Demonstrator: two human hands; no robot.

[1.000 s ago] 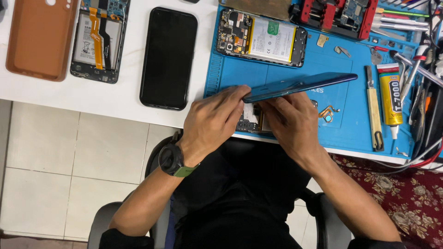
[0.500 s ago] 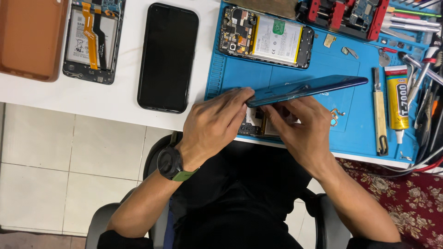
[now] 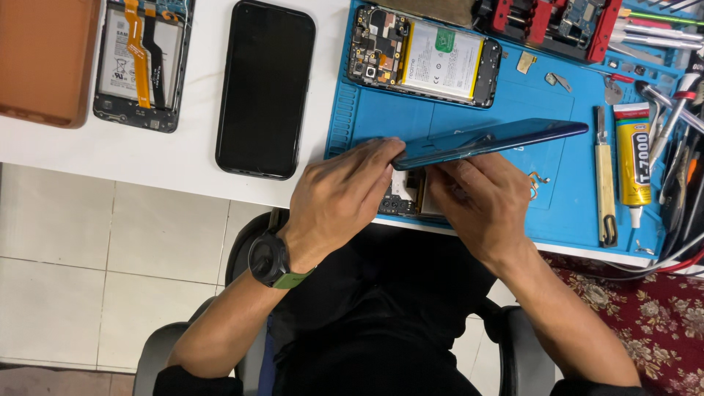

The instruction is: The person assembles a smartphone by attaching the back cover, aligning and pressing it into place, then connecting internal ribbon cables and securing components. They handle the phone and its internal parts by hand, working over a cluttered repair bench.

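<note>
Both hands on blue phone cover | left hand fingers curled gripping its end | right hand fingers closed beneath it

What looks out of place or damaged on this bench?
The blue back cover stands tilted, lifted off its phone under both hands: left hand, right hand. Two other opened phones lie with batteries exposed.
</note>
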